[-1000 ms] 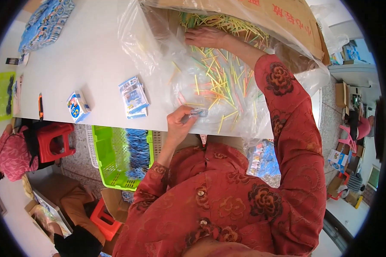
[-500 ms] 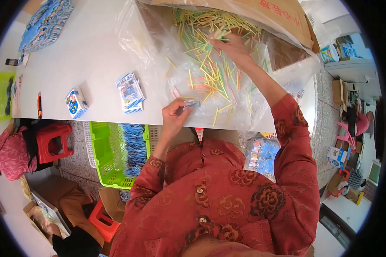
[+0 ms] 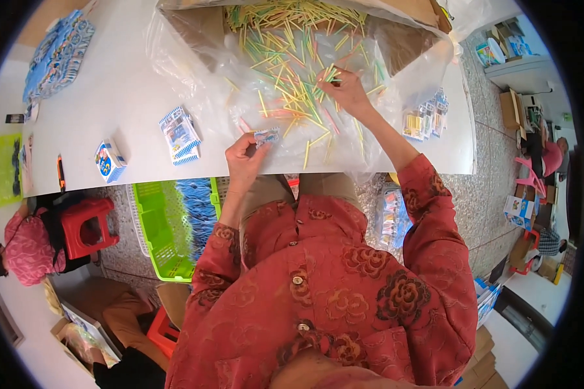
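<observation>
My left hand, near the table's front edge, pinches a small blue-and-white clear packet between thumb and fingers. My right hand is closed round a small bunch of thin yellow and green sticks, to the right of the packet and farther back. Beneath it, loose yellow, green and pink sticks spread over clear plastic sheeting. They spill from a heap in a cardboard box lying open toward me.
Left of my left hand lie flat blue-and-white packets, a small upright box and an orange-black cutter. More packets lie at the right. A green basket stands below the table edge. A person in pink sits far left.
My right hand has come nearer, away from the heap, carrying the bunch of sticks. My left hand keeps the packet. The view has shifted, and the packets at the right show more fully.
</observation>
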`<state>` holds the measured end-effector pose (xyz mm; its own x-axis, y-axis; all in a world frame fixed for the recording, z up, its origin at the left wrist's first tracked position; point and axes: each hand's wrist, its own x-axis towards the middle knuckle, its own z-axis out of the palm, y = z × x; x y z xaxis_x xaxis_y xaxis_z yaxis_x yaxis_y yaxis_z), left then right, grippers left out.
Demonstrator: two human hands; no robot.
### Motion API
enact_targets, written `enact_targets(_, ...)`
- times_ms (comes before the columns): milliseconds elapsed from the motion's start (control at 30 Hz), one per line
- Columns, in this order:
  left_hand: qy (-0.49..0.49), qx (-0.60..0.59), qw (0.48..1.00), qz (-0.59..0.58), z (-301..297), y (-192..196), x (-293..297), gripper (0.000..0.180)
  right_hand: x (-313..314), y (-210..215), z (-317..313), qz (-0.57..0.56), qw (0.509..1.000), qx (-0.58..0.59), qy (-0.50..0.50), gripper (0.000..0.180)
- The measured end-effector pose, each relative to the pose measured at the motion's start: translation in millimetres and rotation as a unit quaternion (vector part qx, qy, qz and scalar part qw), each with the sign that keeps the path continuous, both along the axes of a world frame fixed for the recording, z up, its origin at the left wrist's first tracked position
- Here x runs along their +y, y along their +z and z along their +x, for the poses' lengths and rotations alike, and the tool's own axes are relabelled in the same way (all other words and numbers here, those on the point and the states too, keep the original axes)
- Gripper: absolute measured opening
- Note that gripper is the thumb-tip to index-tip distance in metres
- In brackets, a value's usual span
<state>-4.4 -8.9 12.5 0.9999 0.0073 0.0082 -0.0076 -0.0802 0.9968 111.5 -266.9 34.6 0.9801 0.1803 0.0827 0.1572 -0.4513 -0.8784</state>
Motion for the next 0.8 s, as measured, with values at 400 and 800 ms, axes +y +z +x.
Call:
enact_targets(400,0.014,-0.032,0.999,-0.003,2.4,-16.4,0.5,0.008,11.0,11.0,-15.3,-0.074,0.993,-0.096,0.002,0.015)
enact_targets(800,0.005,-0.075,0.997,0.022,14.0,23.0,-22.3,0.009,-4.4,37.1,-19.0,0.088,0.992,0.090,-0.011,0.018)
